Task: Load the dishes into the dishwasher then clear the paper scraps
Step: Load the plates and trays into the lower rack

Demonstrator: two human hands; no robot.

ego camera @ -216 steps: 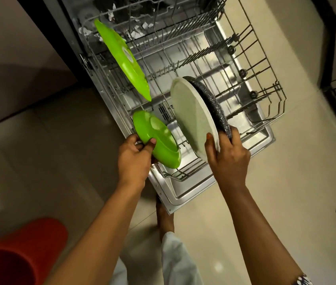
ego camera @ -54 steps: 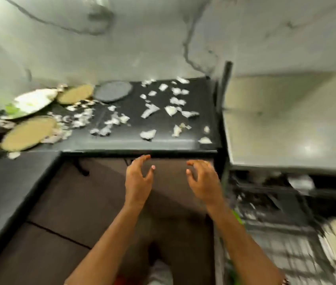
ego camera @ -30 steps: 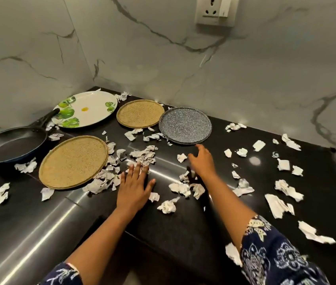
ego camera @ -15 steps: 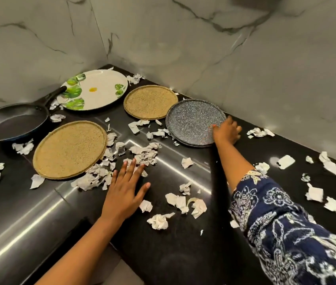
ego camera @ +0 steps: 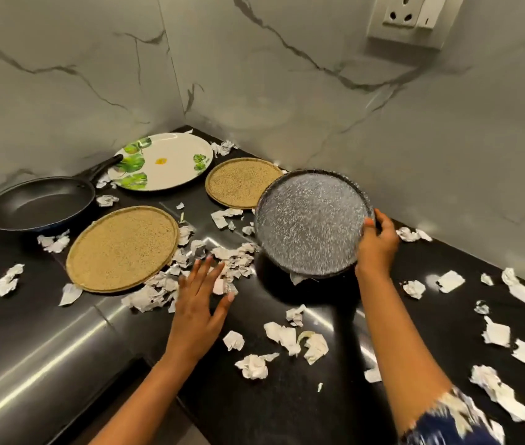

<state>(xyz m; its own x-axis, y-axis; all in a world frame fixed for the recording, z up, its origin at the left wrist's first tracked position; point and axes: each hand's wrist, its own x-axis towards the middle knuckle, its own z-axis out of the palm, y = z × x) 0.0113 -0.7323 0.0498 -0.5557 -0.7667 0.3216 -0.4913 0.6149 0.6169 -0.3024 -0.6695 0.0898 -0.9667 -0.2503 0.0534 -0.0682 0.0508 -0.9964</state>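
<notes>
Right hand (ego camera: 378, 242) grasping right rim of round grey speckled plate (ego camera: 311, 220), centre-right of frame; plate tilted, raised off glossy black stone counter (ego camera: 287, 409). Left hand (ego camera: 200, 303) released, fingers spread flat, fingertips at heap of torn white paper scraps (ego camera: 234, 261), centre frame; I cannot tell if palm touches counter. Left of frame: large round tan woven plate (ego camera: 123, 248), black frying pan (ego camera: 39, 202). Upper centre: white round plate with green leaf print (ego camera: 165, 162), smaller tan woven plate (ego camera: 242, 181).

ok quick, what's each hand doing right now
Left hand: open, fingers spread over the paper scraps, holding nothing.
Right hand: grips the rim of the speckled grey plate, tilted up above the counter.
</notes>
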